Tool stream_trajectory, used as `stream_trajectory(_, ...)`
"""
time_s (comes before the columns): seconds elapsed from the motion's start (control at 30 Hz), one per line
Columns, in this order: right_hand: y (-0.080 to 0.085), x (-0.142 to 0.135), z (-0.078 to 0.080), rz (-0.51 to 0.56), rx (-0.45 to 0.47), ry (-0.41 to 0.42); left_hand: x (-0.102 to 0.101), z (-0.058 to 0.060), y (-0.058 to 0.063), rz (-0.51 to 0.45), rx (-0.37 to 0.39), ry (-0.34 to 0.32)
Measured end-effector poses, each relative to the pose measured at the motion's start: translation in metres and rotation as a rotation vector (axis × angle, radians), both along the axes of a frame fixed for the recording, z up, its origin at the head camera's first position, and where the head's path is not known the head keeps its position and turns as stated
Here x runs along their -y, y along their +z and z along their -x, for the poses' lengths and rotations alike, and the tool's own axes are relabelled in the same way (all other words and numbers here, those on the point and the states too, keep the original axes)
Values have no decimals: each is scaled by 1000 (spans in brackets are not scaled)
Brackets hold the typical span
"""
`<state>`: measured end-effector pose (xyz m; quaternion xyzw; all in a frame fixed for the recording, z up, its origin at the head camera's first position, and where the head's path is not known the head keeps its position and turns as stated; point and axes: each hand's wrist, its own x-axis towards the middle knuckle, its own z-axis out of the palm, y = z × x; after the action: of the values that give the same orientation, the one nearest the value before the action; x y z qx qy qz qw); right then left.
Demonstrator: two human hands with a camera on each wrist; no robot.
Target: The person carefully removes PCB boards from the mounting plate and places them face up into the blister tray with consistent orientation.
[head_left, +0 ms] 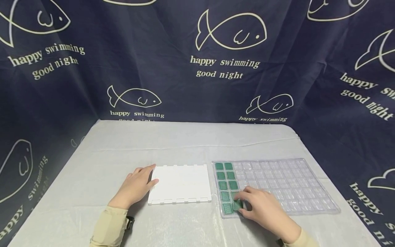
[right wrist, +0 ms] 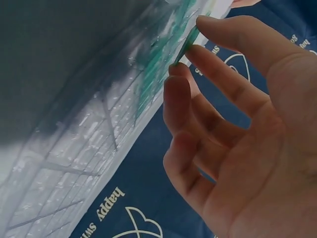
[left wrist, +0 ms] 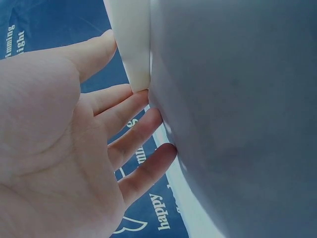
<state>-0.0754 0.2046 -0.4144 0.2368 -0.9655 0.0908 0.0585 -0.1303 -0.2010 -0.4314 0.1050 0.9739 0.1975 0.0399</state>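
My right hand (head_left: pixel 260 209) pinches a thin green square tile (right wrist: pixel 186 45) between thumb and fingertips, tilted over the near left part of a clear plastic tray (head_left: pixel 334 209). Two columns of green tiles (head_left: pixel 221 175) fill the tray's left side, some of them with a ribbed look. On the left, a flat white board (head_left: pixel 182 183) with small tabs along its far and near edges lies on the table. My left hand (head_left: pixel 134 187) rests at that board's left edge, thumb against it and fingers extended toward its far corner.
The tray's other compartments (head_left: pixel 277 183) are see-through and stand in rows to the right. A pale cloth (head_left: pixel 123 137) covers the table. Dark blue fabric (head_left: pixel 172 51) printed with fish and lettering hangs behind and on both sides.
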Motion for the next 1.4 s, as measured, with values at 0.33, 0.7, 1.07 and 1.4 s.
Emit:
stream_trajectory(0.33,-8,-1,-5,-18,-1,-13,1,0,-1,-8,-5,-4)
stream_trajectory(0.7,-10,1,-5,-25,24,-54,1,0,0,-13,-11,-12)
stream_trajectory(1.07,-10,0,-6,-2,41,-50,1,0,0,-13,-10,-13)
stream_trajectory(1.4,-9,1,-6,-11,39,-58,1,0,-1,-14,5,-11)
